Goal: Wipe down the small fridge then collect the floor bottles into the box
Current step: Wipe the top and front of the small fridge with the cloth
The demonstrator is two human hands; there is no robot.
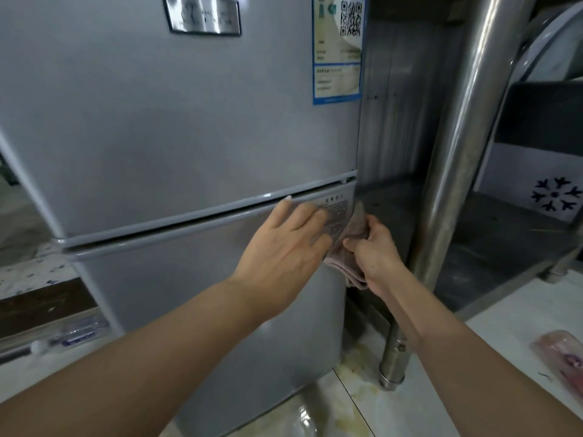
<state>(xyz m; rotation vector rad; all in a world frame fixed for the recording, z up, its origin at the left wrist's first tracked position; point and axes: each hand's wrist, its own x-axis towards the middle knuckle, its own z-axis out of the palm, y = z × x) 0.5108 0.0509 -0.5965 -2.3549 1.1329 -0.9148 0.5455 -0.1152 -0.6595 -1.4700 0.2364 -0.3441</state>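
2 bare forearms reach forward from the bottom edge toward the front of a silver fridge [176, 127]. The left hand [284, 244] lies with fingers straight and spread, its palm toward the lower door [195, 298], fingertips touching the door just under the seam between the 2 doors; it holds nothing. The right hand [375, 250] is curled around a pinkish-grey cloth [350, 238], gripping it at the right edge of the lower door. The cloth sits between the 2 hands: its upper part rises above the right hand's knuckles beside a small printed label [334, 216] on the door, and its folded lower part hangs below the left hand's wrist side, against the door's corner. The 2 hands are just beside each other, with the cloth touching or nearly touching the left hand; which of these cannot be told.

Low at the left, a clear plastic bottle [79, 334] with a blue label lies on its side on the floor next to the fridge's base. At the right edge a pink packaged item [561, 357] lies on pale tiles [362, 405], well apart from the hands.

Right of the fridge stands a shiny metal post [454, 171] with a dark shelf [492, 247] behind it. Farther up, the upper door carries a blue-framed sticker [337, 48] with a QR code and a metal badge [203, 14]. A white panel with a dark snowflake mark [555, 195] shows at far right.
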